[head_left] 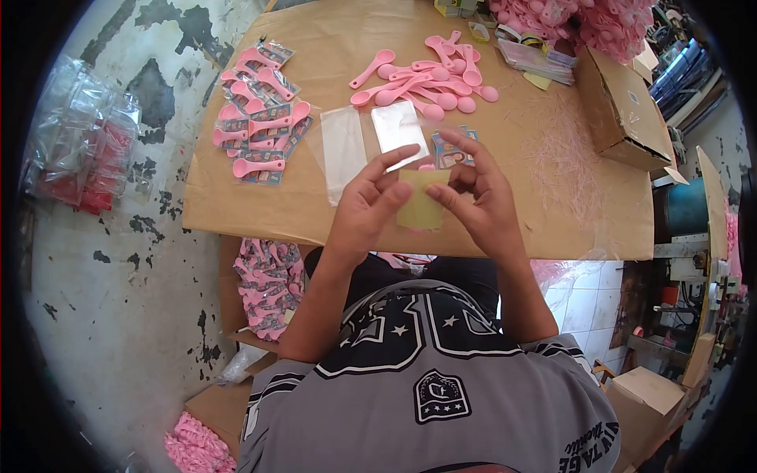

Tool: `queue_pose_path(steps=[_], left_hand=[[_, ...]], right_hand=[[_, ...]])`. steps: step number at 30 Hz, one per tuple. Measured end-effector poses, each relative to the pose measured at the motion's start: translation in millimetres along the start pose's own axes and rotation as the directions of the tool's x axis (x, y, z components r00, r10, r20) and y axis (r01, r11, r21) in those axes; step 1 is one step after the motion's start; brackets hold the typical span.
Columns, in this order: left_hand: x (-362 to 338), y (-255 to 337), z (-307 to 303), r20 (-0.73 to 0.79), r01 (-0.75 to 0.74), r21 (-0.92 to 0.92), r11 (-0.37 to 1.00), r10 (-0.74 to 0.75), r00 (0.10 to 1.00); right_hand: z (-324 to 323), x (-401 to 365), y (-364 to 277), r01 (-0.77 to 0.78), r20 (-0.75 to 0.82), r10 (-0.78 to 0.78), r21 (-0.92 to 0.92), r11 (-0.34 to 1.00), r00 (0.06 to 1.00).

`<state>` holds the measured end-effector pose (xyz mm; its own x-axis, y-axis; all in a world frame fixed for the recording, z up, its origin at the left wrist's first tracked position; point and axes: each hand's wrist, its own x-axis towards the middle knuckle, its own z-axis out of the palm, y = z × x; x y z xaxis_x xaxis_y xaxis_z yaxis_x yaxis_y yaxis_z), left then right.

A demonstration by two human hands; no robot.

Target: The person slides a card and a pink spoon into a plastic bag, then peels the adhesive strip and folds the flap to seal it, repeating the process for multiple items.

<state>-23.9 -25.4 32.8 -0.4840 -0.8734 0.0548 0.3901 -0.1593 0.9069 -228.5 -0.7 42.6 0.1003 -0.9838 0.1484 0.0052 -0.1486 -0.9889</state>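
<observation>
Between my two hands is a pale yellow-green card in what looks like a clear plastic bag, with bits of pink showing above and below it. My left hand pinches its left side, thumb towards me. On the other side my right hand grips it between thumb and fingers, the index finger raised near the bag's clear upper part. Just beyond lie a stack of white, shiny bags, a clear bag and some printed blue cards. Loose pink measuring spoons are heaped farther back.
At the table's left, packed pink spoons lie piled on printed cards. A cardboard box stands at the right edge, near bundled pink spoons and plastic strands. Below the table, a carton holds packed spoons.
</observation>
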Motion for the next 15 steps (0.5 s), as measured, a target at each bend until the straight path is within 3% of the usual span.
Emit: queue_pose_path(steps=[1,3,6,7,9,12,15], left_hand=[[-2,1,5,-0.010,0.009,0.077,0.997,-0.008,1.000],[-4,-1,8,-0.087,0.063,0.036,0.997,-0.060,0.994],[-7,-10,4,-0.157,0.059,0.086,0.995,-0.045,0.987],[-9,-7,8,-0.189,0.049,0.114,0.992,-0.027,0.982],[-12,-7,13,-0.233,0.009,0.153,0.988,0.027,0.972],[-16,-7,20,-0.263,-0.058,0.202,0.978,0.111,0.958],[-19,-5,24,-0.249,-0.046,0.314,0.948,0.129,0.960]], right_hand=[[4,-1,3,-0.015,0.011,0.015,0.020,1.000,1.000],[11,-2,6,-0.047,0.031,0.045,0.059,0.997,0.999],[12,-5,4,-0.113,-0.085,0.122,0.101,0.988,0.989],[10,-4,5,0.009,-0.161,-0.022,-0.081,0.997,0.987],[7,3,9,0.209,-0.222,-0.336,-0.450,0.868,0.915],[6,17,-1,0.425,-0.039,-0.661,-0.737,0.526,0.750],[20,25,-4,0.428,-0.002,-0.677,-0.774,0.467,0.736]])
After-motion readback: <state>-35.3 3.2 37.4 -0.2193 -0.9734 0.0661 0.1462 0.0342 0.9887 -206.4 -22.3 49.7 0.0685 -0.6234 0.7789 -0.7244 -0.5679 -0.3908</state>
